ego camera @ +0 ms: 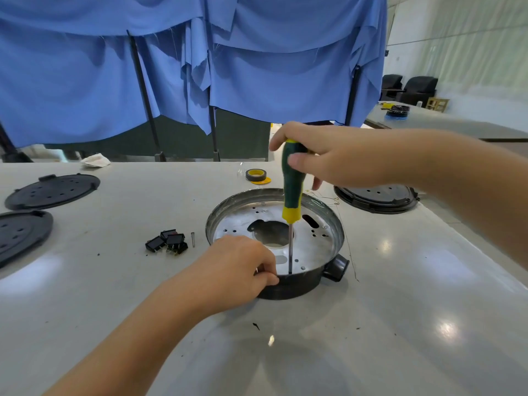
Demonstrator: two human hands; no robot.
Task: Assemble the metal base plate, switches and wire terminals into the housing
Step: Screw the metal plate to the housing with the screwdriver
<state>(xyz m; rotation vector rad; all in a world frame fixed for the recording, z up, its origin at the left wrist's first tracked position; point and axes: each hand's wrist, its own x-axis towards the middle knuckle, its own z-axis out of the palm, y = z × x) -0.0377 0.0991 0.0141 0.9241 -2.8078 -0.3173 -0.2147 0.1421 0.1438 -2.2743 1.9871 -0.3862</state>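
Metal base plate (311, 241), holed, seemingly seated inside the black housing (297, 287).

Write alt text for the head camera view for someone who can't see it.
A right hand holds a green-and-yellow screwdriver upright, its tip down on the metal base plate inside a round black housing, whose near rim the left hand grips. Loose black switches lie on the grey table.

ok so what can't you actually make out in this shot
Head view, the only one:
- Screwdriver tip and any screw beneath it: too small, low behind the housing wall.
- Left hand fingertips: curled over the housing rim, hidden inside.
- Switches: too small to read terminals or markings.
- Wire terminals: thin and partly hidden behind the right hand.
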